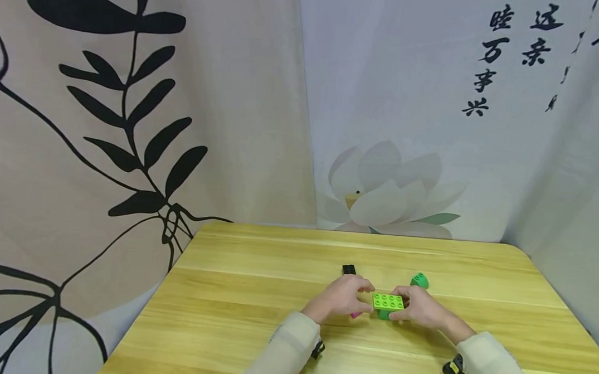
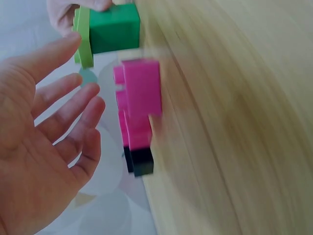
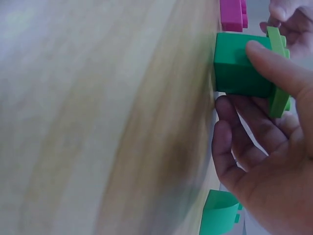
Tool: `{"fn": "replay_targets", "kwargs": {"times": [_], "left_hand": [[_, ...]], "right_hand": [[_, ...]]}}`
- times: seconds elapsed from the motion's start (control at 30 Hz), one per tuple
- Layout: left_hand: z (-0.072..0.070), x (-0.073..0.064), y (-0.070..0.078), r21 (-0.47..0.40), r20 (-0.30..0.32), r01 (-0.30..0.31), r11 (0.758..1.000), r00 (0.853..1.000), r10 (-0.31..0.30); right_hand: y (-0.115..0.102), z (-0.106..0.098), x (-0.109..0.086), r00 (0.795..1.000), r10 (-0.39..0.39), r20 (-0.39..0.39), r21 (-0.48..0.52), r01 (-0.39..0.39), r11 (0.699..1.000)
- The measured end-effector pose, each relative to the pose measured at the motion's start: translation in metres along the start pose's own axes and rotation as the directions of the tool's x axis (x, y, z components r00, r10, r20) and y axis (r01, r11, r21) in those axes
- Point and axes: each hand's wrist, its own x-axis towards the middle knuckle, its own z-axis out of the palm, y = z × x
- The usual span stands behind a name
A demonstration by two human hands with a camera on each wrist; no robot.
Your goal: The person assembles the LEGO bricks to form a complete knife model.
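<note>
Two hands flank the green block [image 3: 238, 63]: the right hand [image 1: 421, 307] pinches it, the left hand [image 1: 342, 295] gapes wide. Off-centre pressure could tip the overhanging lime plate [image 1: 388, 301]; a left-hand swing could knock the nearby pink block [image 2: 143, 88].

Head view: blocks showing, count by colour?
Lime: 1 (lime block)
Green: 2 (lower block under the lime one, rounded block)
Pink: 1 (pink block, partly behind the left hand)
Black: 1 (black block)
Total: 5
</note>
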Motion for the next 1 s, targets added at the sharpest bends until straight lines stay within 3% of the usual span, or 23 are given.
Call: {"fn": "replay_targets", "kwargs": {"times": [0.1, 0.33, 0.5, 1.0], "left_hand": [[-0.003, -0.005, -0.007, 0.01, 0.003, -0.011, 1.0, 1.0, 0.011], [-0.004, -0.013, -0.018, -0.032, 0.048, 0.05, 0.998, 0.998, -0.049], [-0.004, -0.017, -0.022, -0.023, 0.066, 0.057, 0.998, 0.996, -0.056], [0.005, -0.016, -0.027, -0.001, 0.108, 0.053, 0.999, 0.993, -0.052]], "right_hand": [[0.0, 0.0, -0.001, 1.0, 0.002, -0.004, 0.008, -0.002, 1.0], [0.0, 0.0, -0.002, 1.0, 0.015, -0.009, 0.011, -0.015, 1.0], [0.0, 0.0, -0.001, 1.0, 0.024, -0.005, 0.009, -0.024, 1.0], [0.0, 0.0, 0.0, 1.0, 0.018, 0.004, 0.022, -0.018, 1.0]]}}
